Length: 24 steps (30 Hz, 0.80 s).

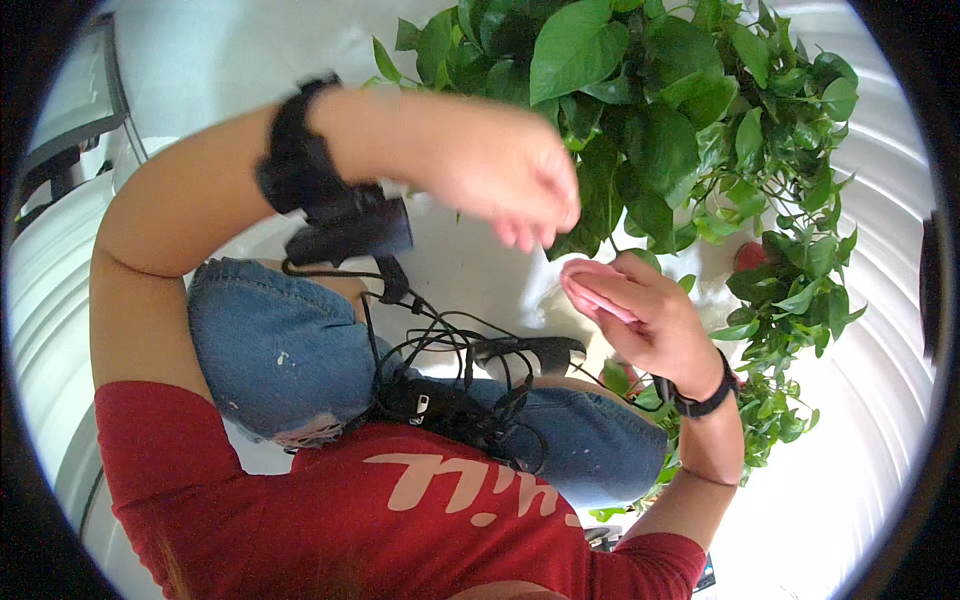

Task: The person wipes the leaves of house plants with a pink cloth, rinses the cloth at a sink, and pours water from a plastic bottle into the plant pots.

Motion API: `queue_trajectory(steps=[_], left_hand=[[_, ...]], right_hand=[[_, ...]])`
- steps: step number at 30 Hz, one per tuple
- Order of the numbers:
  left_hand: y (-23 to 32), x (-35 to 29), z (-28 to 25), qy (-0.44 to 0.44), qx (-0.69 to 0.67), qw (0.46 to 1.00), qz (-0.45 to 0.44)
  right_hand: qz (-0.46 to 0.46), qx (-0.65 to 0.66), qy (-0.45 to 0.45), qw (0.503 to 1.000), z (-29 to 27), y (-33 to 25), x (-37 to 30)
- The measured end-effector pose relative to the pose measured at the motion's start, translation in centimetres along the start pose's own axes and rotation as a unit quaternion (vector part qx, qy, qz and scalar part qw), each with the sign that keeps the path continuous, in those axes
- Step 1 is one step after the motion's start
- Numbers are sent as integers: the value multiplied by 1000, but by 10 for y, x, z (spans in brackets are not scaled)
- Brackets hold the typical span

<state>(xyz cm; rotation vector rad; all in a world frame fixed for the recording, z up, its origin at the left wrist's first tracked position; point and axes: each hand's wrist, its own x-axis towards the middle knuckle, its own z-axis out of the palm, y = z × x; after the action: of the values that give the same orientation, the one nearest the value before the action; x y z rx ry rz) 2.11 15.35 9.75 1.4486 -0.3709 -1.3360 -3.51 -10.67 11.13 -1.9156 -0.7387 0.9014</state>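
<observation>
My left hand (495, 165) is raised in front of the plant's leaves, blurred by motion. Its fingers curl downward, and the smear hides whether anything is between them. Lower and to the right, my right hand (655, 315) is closed around a flat pink piece (592, 272) that looks like folded cloth; most of it lies behind the fingers. A leafy green potted plant (660, 140) with broad, heart-shaped leaves fills the upper right, and its vines trail down past my right hand. A gap separates the two hands.
A black strap with a small dark box (350, 235) sits on my left wrist, and a black band (708, 395) on my right. Tangled black cables (465, 340) lie across my lap over blue jeans. A dark-framed object (80, 130) stands at the far left.
</observation>
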Motion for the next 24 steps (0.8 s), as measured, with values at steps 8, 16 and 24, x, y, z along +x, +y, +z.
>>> queue_trajectory(steps=[8,16,24], left_hand=[[11,-46,-122,178,-84,975,107],[-83,-18,-111,13,-145,988,-46],[-112,6,-102,75,-372,925,1]], right_hand=[[31,25,77,996,-19,-41,20],[45,33,39,998,-9,-73,91],[90,9,21,996,10,-86,134]])
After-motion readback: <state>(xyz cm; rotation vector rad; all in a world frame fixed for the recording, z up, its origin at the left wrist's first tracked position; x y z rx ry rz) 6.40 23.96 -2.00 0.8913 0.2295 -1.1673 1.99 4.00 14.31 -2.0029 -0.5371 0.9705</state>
